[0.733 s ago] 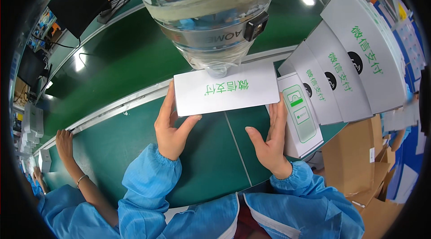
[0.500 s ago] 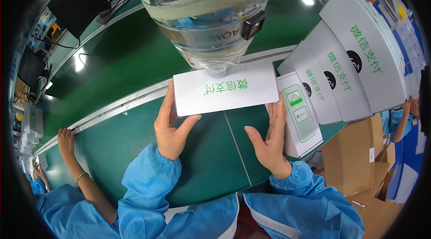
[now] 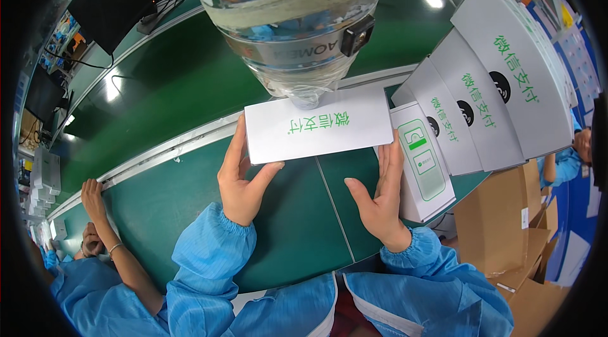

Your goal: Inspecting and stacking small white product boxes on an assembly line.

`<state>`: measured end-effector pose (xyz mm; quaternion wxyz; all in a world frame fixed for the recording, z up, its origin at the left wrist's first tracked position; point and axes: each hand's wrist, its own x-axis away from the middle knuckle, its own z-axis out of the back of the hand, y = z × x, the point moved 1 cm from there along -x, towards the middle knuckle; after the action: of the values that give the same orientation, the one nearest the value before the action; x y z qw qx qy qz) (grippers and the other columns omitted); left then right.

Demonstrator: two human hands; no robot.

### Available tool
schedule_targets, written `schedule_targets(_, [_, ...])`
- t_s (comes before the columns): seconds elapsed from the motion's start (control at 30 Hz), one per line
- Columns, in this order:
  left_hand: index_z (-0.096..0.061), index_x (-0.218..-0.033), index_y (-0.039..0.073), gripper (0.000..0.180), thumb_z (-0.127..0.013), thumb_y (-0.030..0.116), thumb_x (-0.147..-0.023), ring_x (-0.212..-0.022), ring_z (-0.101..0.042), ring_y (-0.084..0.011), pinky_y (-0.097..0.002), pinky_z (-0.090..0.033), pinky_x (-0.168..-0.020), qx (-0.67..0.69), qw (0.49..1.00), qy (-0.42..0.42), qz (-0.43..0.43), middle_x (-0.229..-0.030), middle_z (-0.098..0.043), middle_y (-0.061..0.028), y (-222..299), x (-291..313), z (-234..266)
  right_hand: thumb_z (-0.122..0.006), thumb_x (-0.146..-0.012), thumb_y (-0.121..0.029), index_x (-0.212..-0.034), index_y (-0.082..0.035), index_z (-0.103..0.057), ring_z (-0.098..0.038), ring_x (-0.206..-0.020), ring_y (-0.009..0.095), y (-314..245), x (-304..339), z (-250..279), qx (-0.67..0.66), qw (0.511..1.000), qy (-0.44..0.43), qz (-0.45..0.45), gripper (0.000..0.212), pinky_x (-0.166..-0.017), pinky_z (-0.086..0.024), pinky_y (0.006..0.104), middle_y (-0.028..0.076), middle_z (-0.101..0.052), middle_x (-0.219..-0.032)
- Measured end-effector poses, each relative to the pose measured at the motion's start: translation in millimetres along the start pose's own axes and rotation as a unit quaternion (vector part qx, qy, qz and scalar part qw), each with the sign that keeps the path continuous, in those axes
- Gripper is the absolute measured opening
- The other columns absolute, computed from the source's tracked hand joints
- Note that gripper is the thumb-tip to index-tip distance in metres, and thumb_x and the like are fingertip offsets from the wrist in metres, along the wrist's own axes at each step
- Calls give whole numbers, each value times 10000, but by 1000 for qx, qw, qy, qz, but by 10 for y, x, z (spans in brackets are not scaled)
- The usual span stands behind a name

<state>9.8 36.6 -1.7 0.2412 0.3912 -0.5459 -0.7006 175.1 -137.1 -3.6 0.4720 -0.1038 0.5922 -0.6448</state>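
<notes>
Green workbench (image 3: 297,223): left hand (image 3: 244,179) & right hand (image 3: 380,194) both grasping white box (image 3: 320,125) by its ends, w/ more white boxes (image 3: 481,90) stacked just right.

Your left hand (image 3: 244,185) and right hand (image 3: 380,201) grip the white box (image 3: 316,125) by its ends above the green conveyor belt (image 3: 297,210)
</notes>
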Motion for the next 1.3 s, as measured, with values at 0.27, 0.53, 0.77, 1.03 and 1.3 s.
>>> schedule_targets(0.27, [-275,-1557,-5,853,-694,-58,-817,-1326,-520,-259,-382,-423,-1097,2,1000,1,0,-1506,-458,-175,-2,4,4,-665,-868,-4,-1558,71,-8,-153,-1513,394,10,7,0,0,1000,4,-5,956,-1237,-109,453,284,-128,-1604])
schedule_targets(0.53, [-281,-1556,1,855,-711,-47,-818,-1328,-520,-273,-395,-423,-1103,-6,1000,3,2,-1498,-465,-187,-4,10,6,-663,-870,-12,-1557,74,-3,-149,-1515,394,20,16,-1,3,1000,3,-2,957,-1237,-108,450,290,-124,-1604])
schedule_targets(0.77, [-269,-1559,-7,852,-690,-57,-819,-1329,-517,-261,-379,-421,-1099,-5,1000,-1,2,-1503,-460,-181,20,-3,-11,-659,-868,-6,-1559,72,-2,-148,-1516,391,25,6,5,0,1000,3,1,957,-1236,-107,448,289,-126,-1606])
schedule_targets(1.03, [-370,-1514,-4,810,-743,-6,-795,-1310,-533,-292,-403,-421,-1099,-34,999,18,29,-1467,-490,-194,109,164,80,-706,-873,-28,-1565,50,-76,-256,-1472,378,15,36,57,40,999,-18,-19,939,-1196,-230,469,268,-214,-1576])
schedule_targets(1.3, [-717,-959,43,246,-807,168,-767,-758,-673,-230,-301,-546,-679,-128,880,-122,-441,-826,-672,-67,530,721,-210,-754,-868,-147,-1556,38,-202,-328,-1425,408,-43,165,-82,37,994,-93,-38,901,-1145,-328,443,262,-298,-1536])
